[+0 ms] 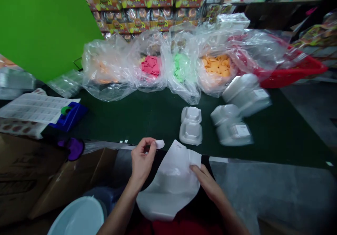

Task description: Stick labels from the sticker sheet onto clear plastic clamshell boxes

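Open green table (137, 115) filled the frame centre, its near edge just above both hands. The left hand (142, 161) pinched a small white tab (159, 143) at its fingertips. The right hand (207, 182) gripped the white bag (171, 182), lower centre.

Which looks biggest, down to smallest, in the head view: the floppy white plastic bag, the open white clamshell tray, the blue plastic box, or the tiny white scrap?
1. floppy white plastic bag, nearest the camera.
2. open white clamshell tray and blue plastic box: about alike.
3. tiny white scrap.
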Available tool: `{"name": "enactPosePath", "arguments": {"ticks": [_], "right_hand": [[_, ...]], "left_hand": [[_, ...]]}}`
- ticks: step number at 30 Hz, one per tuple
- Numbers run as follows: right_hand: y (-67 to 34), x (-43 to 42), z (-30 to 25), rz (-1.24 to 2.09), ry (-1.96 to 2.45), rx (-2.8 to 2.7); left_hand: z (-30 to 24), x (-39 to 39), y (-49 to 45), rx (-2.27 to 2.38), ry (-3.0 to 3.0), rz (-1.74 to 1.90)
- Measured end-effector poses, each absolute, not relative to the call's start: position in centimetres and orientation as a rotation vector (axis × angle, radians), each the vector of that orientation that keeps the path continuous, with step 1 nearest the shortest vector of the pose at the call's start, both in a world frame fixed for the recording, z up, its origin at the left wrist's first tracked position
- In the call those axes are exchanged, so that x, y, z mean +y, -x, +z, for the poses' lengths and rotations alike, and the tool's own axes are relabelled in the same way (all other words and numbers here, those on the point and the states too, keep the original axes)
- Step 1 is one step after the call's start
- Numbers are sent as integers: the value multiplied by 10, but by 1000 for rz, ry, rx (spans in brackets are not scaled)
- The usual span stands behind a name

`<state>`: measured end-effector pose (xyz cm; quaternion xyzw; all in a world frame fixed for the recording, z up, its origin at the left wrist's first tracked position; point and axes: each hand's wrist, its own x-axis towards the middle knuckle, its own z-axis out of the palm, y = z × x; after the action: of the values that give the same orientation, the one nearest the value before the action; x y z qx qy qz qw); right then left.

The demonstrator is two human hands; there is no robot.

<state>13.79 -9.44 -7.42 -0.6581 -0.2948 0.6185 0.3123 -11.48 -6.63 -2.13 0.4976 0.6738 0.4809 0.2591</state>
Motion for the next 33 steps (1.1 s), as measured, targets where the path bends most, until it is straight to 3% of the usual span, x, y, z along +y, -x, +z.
{"name": "enactPosePath", "arguments": {"ticks": [4,8,12,15,26,33], "right_hand": [[-163,-106,-71,1453,1790,-1168],[-171,-110,-24,1076,1855,-1237],[-140,-103,6,1509,1476,-1051],[-123,-91,1,1593,1337,-882],[-141,-68,10,1626,1167,-1059],[-164,-40,3,1213,1290,-813]], "left_hand": [[-26,-74,101,1900,-1393,1376],[-19,-84,77,1718,-1904,1538],[-14,-94,48,1397,-2232,1520],[-12,-102,37,1269,-2294,1428],[26,-60,58,1274,-1796,1016],[35,-1,44,1358,-1486,1214]]}}
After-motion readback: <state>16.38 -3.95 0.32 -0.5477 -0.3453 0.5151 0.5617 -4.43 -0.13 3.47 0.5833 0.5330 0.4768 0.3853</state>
